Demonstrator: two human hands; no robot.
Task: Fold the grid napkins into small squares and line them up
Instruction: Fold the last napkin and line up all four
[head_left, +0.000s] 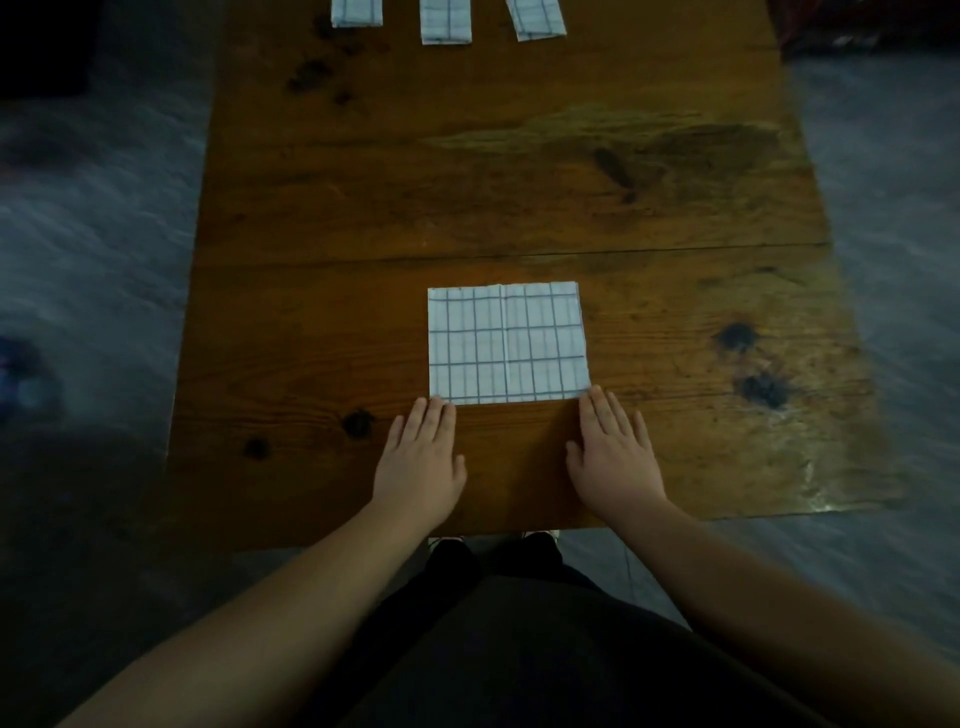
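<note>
1. Grid napkin (506, 343) flat on the wooden table (519, 182), centred across its width, between the table's cross seam (519, 253) and its near edge. Squarish, with a crease down the middle; probably folded at least once.
2. Left hand (421, 457) palm-down on the table, fingers straight and together, gripping nothing; fingertips just touching the napkin corner on the table's near-left side.
3. Right hand (613, 457) the same: flat, relaxed, empty, fingertips meeting the napkin corner on the near-right side.
4. Three folded napkins (445, 23) in a row at the table's far edge, partly cut off, the rightmost one skewed.
5. Handling, as a judgement: thin, light, limp cloth with no stiffness to hold a shape; likely to slide on the smooth wood and to let its layers creep apart.
6. Best taken by pinching both corners closest to the table's near edge, all layers at once, then lifted low and laid onto the far corners; crease pressed flat with open palms afterwards.
7. Main risk: uneven edges, or a top layer dragged off alone.
</note>
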